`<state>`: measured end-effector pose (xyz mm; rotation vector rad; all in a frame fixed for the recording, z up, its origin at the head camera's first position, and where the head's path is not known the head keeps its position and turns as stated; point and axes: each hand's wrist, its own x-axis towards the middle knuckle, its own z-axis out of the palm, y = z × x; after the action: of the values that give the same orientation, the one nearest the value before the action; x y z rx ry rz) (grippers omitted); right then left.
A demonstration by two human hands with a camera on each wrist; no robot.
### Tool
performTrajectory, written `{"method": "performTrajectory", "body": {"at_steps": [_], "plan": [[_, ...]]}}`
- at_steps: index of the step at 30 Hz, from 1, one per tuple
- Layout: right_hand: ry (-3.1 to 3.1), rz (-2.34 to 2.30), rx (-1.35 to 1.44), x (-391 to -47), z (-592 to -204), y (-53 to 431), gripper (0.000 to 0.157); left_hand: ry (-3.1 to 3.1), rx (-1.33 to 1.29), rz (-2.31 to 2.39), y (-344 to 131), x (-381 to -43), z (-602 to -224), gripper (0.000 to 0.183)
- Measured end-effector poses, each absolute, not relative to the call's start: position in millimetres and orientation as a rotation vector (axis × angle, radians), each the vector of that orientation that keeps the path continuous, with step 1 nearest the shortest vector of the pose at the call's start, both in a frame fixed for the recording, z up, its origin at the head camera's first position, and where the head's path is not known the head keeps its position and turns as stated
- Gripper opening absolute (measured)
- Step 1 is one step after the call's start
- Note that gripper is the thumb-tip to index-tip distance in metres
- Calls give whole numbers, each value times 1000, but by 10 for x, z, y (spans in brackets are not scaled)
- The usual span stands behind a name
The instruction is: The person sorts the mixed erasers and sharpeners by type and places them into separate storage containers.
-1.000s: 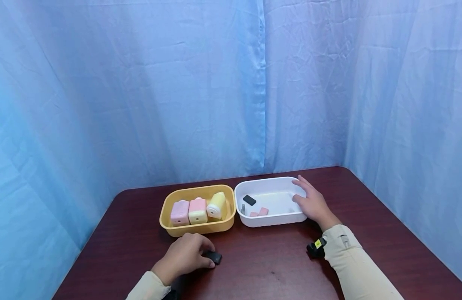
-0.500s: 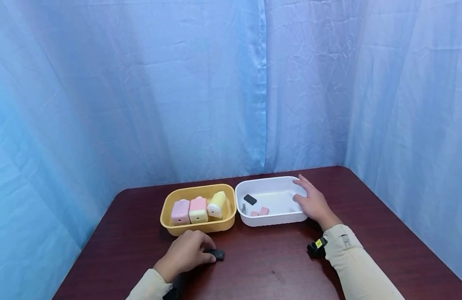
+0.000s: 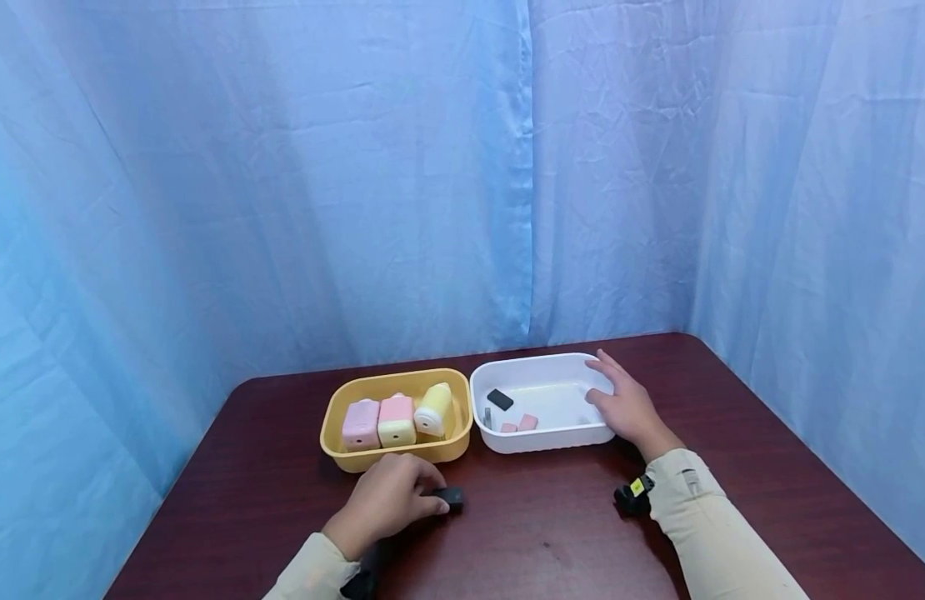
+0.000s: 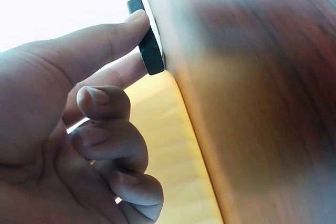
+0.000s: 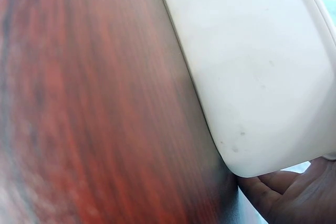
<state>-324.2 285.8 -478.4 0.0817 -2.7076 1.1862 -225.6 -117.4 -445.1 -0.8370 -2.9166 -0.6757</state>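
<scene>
My left hand [image 3: 391, 504] pinches a small black rectangular block [image 3: 452, 499] between thumb and fingertips, in front of the yellow basket [image 3: 337, 446]. In the left wrist view the block [image 4: 150, 51] is on edge close over the table, while the other fingers curl beneath the thumb. My right hand [image 3: 627, 408] grips the right end of the white basket [image 3: 552, 442], its thumb over the rim. From the right wrist, the basket's outer wall [image 5: 257, 77] fills much of the view and hides most of the fingers [image 5: 262, 195].
Inside the white basket lie another black block [image 3: 500, 399], pink blocks [image 3: 528, 422] and a small grey piece [image 3: 487, 417]. The yellow basket holds a purple carton-shaped piece [image 3: 361, 425], a pink one [image 3: 397, 421] and a yellow one [image 3: 434, 410]. Blue curtains [image 3: 402, 183] surround the dark table [image 3: 537, 533].
My left hand has moved right and slightly away from me, carrying the black block with it. The right hand keeps its place on the white basket.
</scene>
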Motion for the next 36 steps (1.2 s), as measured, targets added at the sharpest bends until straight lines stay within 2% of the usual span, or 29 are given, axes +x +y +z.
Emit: {"method": "performTrajectory", "body": {"at_steps": [36], "plan": [[-2699, 1165, 85, -3246, -4815, 2865, 60, -2862, -748, -783, -751, -2400, -4101, 15]]}}
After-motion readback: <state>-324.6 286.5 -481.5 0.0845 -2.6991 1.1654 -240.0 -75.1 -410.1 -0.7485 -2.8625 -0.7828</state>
